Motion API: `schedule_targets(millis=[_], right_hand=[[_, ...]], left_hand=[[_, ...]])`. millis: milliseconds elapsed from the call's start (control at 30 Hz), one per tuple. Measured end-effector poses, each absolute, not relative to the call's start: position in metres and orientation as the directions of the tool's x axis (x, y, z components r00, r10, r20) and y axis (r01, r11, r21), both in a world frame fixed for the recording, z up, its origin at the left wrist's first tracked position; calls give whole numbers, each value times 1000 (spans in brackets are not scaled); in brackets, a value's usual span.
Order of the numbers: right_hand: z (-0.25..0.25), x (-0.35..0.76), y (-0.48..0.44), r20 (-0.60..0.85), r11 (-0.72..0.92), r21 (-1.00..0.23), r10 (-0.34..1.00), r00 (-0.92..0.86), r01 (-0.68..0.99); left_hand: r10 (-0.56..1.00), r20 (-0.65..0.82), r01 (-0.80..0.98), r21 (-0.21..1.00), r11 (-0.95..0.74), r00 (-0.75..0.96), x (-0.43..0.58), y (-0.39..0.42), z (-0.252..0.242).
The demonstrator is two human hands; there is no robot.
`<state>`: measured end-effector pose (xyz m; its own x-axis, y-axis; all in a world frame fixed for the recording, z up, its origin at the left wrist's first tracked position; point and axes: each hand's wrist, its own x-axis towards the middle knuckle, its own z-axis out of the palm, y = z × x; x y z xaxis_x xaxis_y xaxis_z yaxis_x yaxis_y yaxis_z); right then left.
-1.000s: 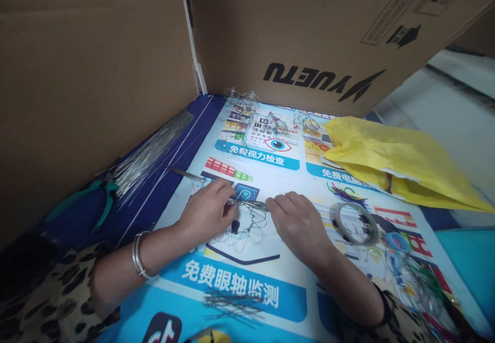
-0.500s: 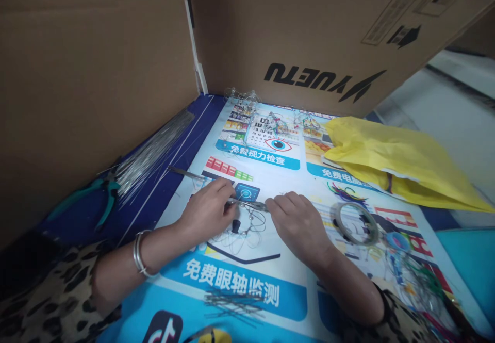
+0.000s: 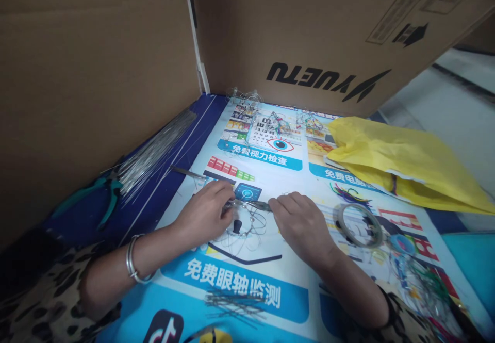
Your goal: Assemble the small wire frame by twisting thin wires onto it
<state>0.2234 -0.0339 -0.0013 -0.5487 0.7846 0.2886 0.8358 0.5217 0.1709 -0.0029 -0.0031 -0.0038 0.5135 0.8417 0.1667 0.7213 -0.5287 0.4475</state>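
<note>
My left hand (image 3: 203,214) and my right hand (image 3: 299,222) rest on a printed blue-and-white poster (image 3: 266,178) that covers the table. Both are closed in a pinch on the ends of a thin metal tool or wire piece (image 3: 251,205) held between them. Below it lies a tangle of thin wire with small beads and a dark bead (image 3: 236,225). A silver bangle circles my left wrist.
A bundle of straight silver wires (image 3: 154,149) and teal-handled pliers (image 3: 104,196) lie at the left by a cardboard wall (image 3: 93,69). A yellow plastic bag (image 3: 402,160) is at the right, a wire coil (image 3: 359,224) near it. Short cut wires (image 3: 232,301) lie in front.
My hands have hardly moved; the left hand has shifted slightly toward me. The view has drifted a little.
</note>
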Motion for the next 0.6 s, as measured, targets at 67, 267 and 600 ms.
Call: schedule_targets(millis=[67,267,600], right_hand=[[0,223,-35,273,521,176,790,-550,835],[2,223,-37,253,530,173,791,-558,830],[1,221,-36,276,537,144,785,-555,831]], left_hand=[[843,155,732,432,-527,515,-2,-4,-4],[851,149,744,426,-514,503,-2,-4,-5],[866,149,748,448,-490,478,-1,-3,-5]])
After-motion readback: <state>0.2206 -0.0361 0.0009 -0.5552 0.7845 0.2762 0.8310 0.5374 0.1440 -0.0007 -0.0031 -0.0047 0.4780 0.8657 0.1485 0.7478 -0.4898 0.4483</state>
